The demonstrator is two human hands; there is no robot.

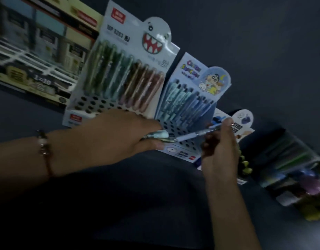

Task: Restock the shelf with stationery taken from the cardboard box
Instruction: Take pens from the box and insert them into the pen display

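Fingers of your R hand pinch pen; L hand grips pens, tips touching, over blue display.

Colours on the pen displays

At eleven o'clock the white display box shows a red-mouthed monster face and pens running green to rose-brown; beside it, toward three o'clock, the pale blue display box carries a cartoon print and teal-blue pens; the pen in hand is light blue and white.
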